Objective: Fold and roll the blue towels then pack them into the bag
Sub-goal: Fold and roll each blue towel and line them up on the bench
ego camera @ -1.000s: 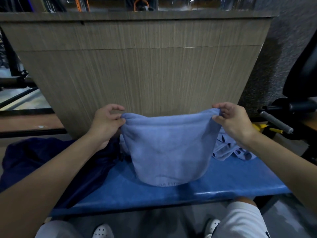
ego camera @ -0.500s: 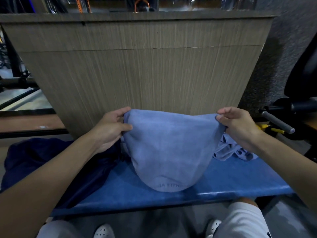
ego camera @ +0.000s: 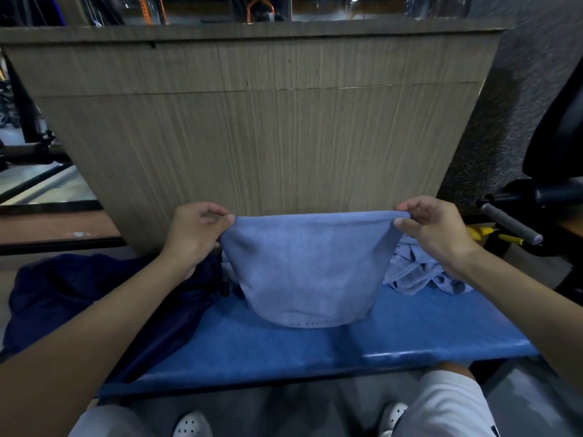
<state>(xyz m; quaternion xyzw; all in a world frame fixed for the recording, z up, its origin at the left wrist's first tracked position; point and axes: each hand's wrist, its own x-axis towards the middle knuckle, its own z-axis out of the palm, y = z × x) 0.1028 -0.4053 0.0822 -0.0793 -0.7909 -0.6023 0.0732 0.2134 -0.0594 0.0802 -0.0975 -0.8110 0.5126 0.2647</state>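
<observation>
A light blue towel hangs stretched between my hands, its lower edge resting on the blue padded bench. My left hand pinches its top left corner and my right hand pinches its top right corner. A dark navy bag lies crumpled on the bench's left end, partly under my left arm. Another light blue towel lies bunched behind my right wrist.
A tall wood-grain panel stands right behind the bench. Black gym equipment with a grey padded handle and yellow parts sits at the right. My knees and white shoes show below the bench's front edge.
The towel's top edge has been pulled taut and level between my hands, which moved slightly apart and down. The hanging fold now rests lower on the bench.
</observation>
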